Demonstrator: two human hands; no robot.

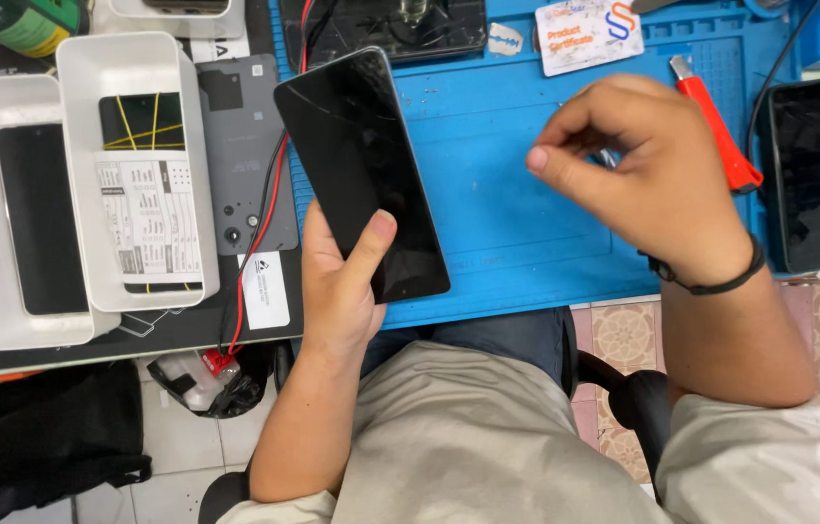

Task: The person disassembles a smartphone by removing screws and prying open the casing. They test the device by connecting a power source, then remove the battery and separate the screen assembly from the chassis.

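Gripping a flat black glass-fronted smartphone, the left hand is holding it tilted above the blue rubber work mat, thumb across the screen. Right hand is pinching something tiny, unclear. One-handed, it could slip and crack.

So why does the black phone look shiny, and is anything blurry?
In the head view, room light glints off the glossy dark glass phone held in the left hand; the right hand casts only a soft shadow on the blue rubber mat; the picture is sharp, with straight edges slightly bent near its borders.
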